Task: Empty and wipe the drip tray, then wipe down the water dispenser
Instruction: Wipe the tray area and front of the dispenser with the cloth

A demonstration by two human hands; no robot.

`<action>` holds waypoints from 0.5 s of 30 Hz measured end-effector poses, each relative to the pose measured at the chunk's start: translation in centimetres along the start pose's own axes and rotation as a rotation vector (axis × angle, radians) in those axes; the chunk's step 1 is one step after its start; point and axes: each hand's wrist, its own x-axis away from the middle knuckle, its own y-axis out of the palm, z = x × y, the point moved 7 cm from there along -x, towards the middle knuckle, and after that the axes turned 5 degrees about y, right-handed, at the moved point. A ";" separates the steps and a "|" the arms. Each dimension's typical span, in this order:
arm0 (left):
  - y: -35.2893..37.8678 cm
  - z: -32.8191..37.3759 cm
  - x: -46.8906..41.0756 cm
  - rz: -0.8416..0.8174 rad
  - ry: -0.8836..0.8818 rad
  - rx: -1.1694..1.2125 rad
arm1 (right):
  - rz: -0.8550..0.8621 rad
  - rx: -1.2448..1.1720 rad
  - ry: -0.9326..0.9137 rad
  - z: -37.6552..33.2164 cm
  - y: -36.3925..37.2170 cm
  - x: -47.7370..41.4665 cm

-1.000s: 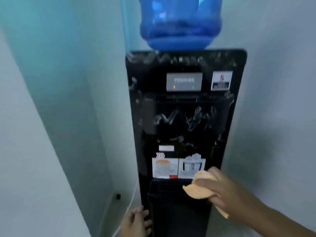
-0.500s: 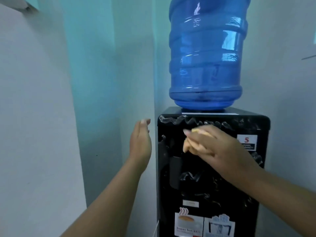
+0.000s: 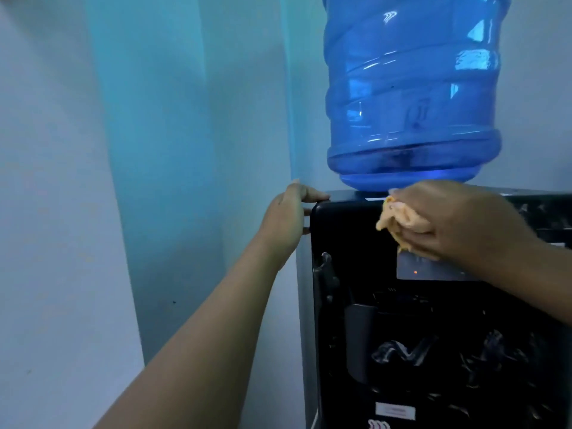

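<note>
- L forearm comes in from lower left, R forearm from the right edge; hands apart, one at each side of the unit's top.
- Left hand (image 3: 288, 218): clamped on top-left corner of the water dispenser (image 3: 349, 243), thumb laid over the top edge, fingers against the side panel.
- Right hand (image 3: 458, 221): closed round a bunched yellow cloth (image 3: 399, 219), cloth pressed to upper front of the dispenser, just under the top edge.
- Grey indicator panel (image 3: 433, 270) directly below the cloth, one small orange light lit, right part hidden by the R wrist.
- Dispenser: black, glossy front, upright, stands close to the wall (image 3: 154, 150) on its left. Tap recess lower down, detail too dark to tell.
- Blue water bottle (image 3: 411, 97): inverted on top of the dispenser, behind and above R hand, not touched by either hand.
- Wall: pale, plain, blue-tinted.
</note>
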 end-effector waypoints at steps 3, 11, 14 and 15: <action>-0.2 1.0 -0.6 0.074 0.055 -0.096 | 0.019 0.046 0.066 -2.0 0.4 -1.2; 3.0 5.2 -3.4 0.015 0.115 -0.817 | 0.133 0.105 -0.019 -3.6 1.5 -2.2; 5.3 4.7 -3.3 -0.060 0.112 -1.023 | 0.150 0.079 -0.018 0.8 0.3 0.2; 5.8 4.3 -3.0 -0.077 0.104 -1.056 | 0.077 0.073 0.030 3.4 -0.3 1.4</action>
